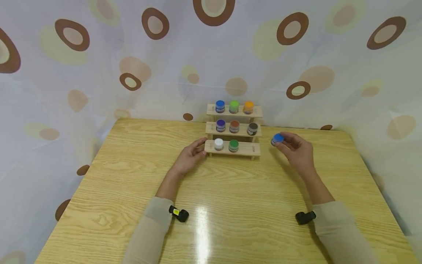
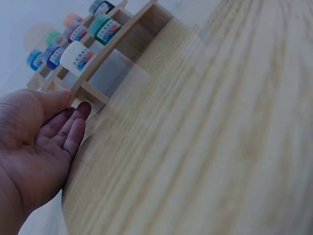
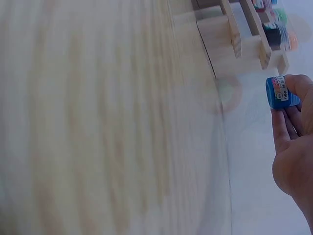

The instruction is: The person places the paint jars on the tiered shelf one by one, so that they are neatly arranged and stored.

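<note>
A three-tier wooden rack (image 1: 244, 148) stands near the back of the table, with small paint jars on its steps. At the left end of the lowest step, my left hand (image 1: 191, 156) grips the board, the thumb on its edge and the fingers curled by the leg. My right hand (image 1: 300, 151) pinches a blue-lidded paint jar (image 1: 277, 138) to the right of the rack. In the right wrist view, the blue jar (image 3: 279, 93) lies between thumb and fingers, its label showing. On the lowest step sit a white jar (image 1: 219, 144) and a green jar (image 1: 233, 145).
Purple (image 1: 221, 125), red-brown (image 1: 234, 126) and black (image 1: 252, 128) jars fill the middle step. Blue (image 1: 220, 106), light green (image 1: 234, 106) and orange (image 1: 248, 107) ones line the top. A patterned curtain (image 1: 165, 73) hangs behind the wood-grain table (image 1: 230, 201).
</note>
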A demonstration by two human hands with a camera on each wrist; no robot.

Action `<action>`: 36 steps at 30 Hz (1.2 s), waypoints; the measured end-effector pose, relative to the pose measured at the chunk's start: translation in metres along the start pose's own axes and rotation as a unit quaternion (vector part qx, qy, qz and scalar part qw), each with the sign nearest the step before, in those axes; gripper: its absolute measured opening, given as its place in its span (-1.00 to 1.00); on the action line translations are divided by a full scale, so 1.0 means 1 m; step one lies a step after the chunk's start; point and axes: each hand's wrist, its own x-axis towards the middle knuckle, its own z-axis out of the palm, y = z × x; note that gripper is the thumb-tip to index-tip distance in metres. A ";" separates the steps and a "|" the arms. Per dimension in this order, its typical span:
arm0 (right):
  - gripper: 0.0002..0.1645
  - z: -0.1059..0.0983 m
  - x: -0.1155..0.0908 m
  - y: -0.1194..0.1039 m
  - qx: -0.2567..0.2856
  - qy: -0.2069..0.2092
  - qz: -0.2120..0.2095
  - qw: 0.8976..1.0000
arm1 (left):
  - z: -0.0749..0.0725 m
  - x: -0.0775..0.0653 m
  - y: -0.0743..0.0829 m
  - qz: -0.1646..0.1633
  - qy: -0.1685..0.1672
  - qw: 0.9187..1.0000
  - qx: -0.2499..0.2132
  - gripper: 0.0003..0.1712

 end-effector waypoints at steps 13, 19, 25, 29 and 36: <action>-0.55 0.034 -0.011 -0.007 -0.043 -0.065 -0.033 0.996 | 0.001 0.000 0.001 -0.005 0.002 1.000 -0.012 -0.32; -0.55 0.046 -0.012 -0.008 -0.031 -0.080 -0.036 0.996 | 0.001 -0.001 0.002 -0.007 0.000 1.000 -0.017 -0.32; -0.54 0.057 -0.012 -0.008 -0.021 -0.096 -0.031 0.995 | 0.002 -0.001 0.001 -0.010 0.004 1.000 -0.015 -0.32; -0.53 0.061 -0.011 -0.008 -0.018 -0.097 -0.033 0.995 | 0.002 -0.001 0.002 -0.008 0.004 1.000 -0.012 -0.32; -0.54 0.068 -0.011 -0.007 -0.009 -0.099 -0.020 0.995 | 0.001 -0.001 0.001 -0.006 0.006 1.000 -0.006 -0.33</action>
